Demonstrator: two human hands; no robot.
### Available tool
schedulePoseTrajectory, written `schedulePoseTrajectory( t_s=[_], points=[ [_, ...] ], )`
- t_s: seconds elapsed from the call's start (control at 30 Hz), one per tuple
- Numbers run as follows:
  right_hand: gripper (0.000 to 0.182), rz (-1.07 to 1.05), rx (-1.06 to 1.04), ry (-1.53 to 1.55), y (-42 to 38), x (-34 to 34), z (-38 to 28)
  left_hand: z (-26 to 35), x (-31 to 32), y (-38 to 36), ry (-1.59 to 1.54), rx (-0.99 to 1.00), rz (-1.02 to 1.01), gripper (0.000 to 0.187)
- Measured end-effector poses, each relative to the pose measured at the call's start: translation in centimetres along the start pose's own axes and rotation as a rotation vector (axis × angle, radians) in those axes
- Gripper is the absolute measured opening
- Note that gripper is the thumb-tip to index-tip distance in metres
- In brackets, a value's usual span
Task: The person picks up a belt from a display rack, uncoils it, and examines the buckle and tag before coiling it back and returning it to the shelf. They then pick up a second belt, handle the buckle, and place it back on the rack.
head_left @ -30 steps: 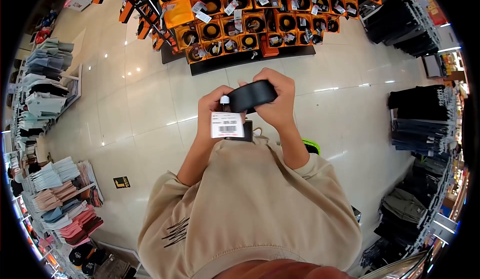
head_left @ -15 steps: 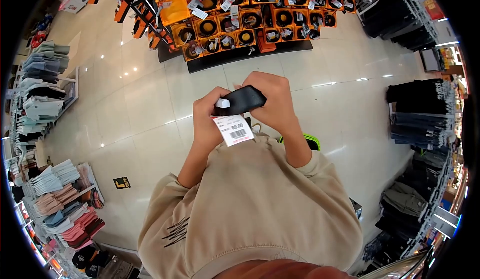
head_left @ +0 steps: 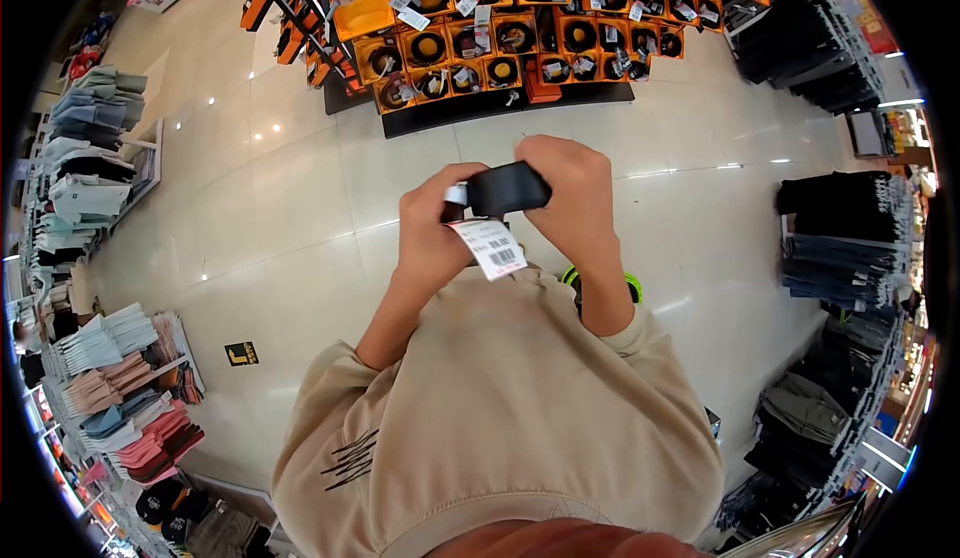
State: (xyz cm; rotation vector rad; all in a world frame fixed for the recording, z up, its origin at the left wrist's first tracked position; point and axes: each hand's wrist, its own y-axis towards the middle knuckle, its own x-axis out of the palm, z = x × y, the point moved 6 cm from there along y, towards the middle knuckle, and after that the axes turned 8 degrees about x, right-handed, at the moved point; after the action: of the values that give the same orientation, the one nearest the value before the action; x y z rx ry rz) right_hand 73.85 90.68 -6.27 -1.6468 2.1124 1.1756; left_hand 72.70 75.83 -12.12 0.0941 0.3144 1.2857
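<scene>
Flooring of pale glossy tile [head_left: 280,208] fills most of the view, ringed by the largest fixtures: an orange display rack [head_left: 520,28] of coiled belts in square cubbies straight ahead, dark folded trousers [head_left: 840,228] stacked to the right, and folded shirts [head_left: 110,368] in soft colours to the left. Nearer in, the person's beige sweatshirt [head_left: 500,408] takes up the lower middle. Above it both hands meet at chest height, well short of the rack. The left hand [head_left: 432,228] is closed around one end of a black rolled belt [head_left: 507,189], and the right hand [head_left: 570,193] grips the other end, fingers curled over the top. The belt looks tightly coiled already, so the rolling seems largely done; judging from the gap to the rack, setting it into a cubby is what remains. Smallest, a white price tag [head_left: 490,248] with a barcode hangs from the belt beneath the left hand.
</scene>
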Motion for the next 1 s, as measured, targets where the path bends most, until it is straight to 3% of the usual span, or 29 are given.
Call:
schedulePoseTrajectory(
  t_s=[0.03, 0.1, 0.17, 0.3, 0.33, 0.43, 0.47, 0.5, 0.57, 0.67, 0.73, 0.8, 0.83, 0.9, 0.97, 1.0],
  points=[
    [0.022, -0.016, -0.048, 0.01, 0.0, 0.2, -0.6, 0.3, 0.3, 0.2, 0.031, 0.149, 0.006, 0.038],
    [0.02, -0.01, -0.058, 0.108, 0.0, 0.5, -1.0, 1.2, 0.0, 0.2, 0.085, 0.188, -0.005, 0.034],
    [0.015, 0.035, 0.019, 0.284, -0.1, 0.8, -0.3, -1.0, -0.3, -0.5, -0.195, -0.047, -0.027, 0.032],
    [0.014, 0.117, 0.704, 1.097, -3.1, 4.8, 3.7, -0.1, -0.7, -0.1, -0.398, -0.174, 0.129, 0.029],
    [0.015, 0.113, 0.743, 1.201, -3.4, 5.5, 3.5, 0.3, -0.4, 0.0, -0.534, -0.238, 0.164, 0.029],
    [0.015, 0.148, 0.505, 0.742, -2.7, 3.8, 3.4, 1.7, -1.0, 0.1, -0.073, 0.002, 0.182, 0.033],
    [0.017, 0.083, 0.392, 0.497, -2.2, 2.5, 3.0, 1.7, -0.9, -0.2, -0.068, 0.105, 0.231, 0.035],
    [0.019, 0.09, 0.278, 0.25, -1.4, 1.1, 1.8, 0.7, -0.6, -0.4, -0.326, -0.063, 0.213, 0.039],
    [0.025, 0.151, 0.052, 0.043, -0.9, 0.0, -0.1, 1.3, -0.6, -0.3, -0.118, 0.025, 0.129, 0.041],
    [0.019, 0.117, 0.099, 0.195, -1.0, -0.1, -1.0, 1.6, -1.0, -0.5, -0.063, 0.128, 0.094, 0.043],
    [0.018, 0.151, 0.269, 0.544, -2.0, 1.4, 2.1, 0.9, -1.1, -0.6, -0.115, 0.068, 0.167, 0.04],
    [0.021, 0.121, 0.478, 0.808, -2.5, 3.0, 3.8, 0.0, -1.0, -0.2, -0.208, -0.046, 0.228, 0.033],
    [0.02, 0.047, 0.649, 1.12, -2.6, 4.7, 4.1, 0.3, -0.2, -0.4, -0.634, -0.195, 0.276, 0.028],
    [0.019, 0.044, 0.758, 1.329, -2.8, 5.5, 4.4, -0.2, 0.3, -0.6, -0.711, -0.331, 0.275, 0.027],
    [0.014, 0.086, 0.512, 0.826, -2.4, 3.4, 4.5, -0.7, 0.2, -0.6, -0.32, -0.285, 0.172, 0.028],
    [0.012, 0.099, 0.389, 0.575, -2.4, 2.5, 4.2, -0.1, -0.1, -0.6, -0.145, -0.037, 0.115, 0.03]
  ],
)
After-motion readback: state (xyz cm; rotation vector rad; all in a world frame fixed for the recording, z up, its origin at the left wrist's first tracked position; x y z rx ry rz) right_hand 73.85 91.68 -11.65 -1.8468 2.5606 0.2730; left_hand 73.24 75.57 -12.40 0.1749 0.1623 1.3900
